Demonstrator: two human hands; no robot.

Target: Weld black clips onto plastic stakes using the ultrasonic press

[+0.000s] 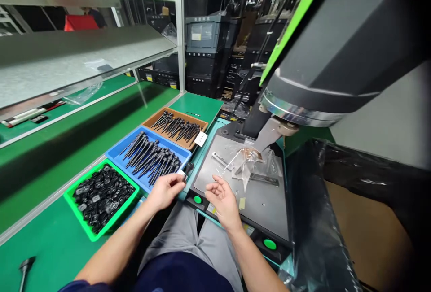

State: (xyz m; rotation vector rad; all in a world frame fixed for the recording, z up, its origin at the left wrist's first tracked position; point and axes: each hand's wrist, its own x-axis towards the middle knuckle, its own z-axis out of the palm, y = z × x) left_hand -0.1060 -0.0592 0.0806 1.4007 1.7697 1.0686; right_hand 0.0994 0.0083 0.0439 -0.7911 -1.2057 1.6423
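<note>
My left hand is at the front right corner of the blue tray, thumb and fingers pinched together. A small dark part shows just beyond its fingertips; I cannot tell whether the hand holds it. My right hand hovers over the front of the machine's metal plate, its fingers loosely curled and apart, with nothing visible in them. The blue tray holds black rod-like parts with wider heads. On the plate, crumpled clear plastic lies around the press tip.
A brown tray holds more black rods; a green tray holds small black caps. The machine's large dark head overhangs the plate. Green buttons sit on its front edge. A box lined with black plastic stands right.
</note>
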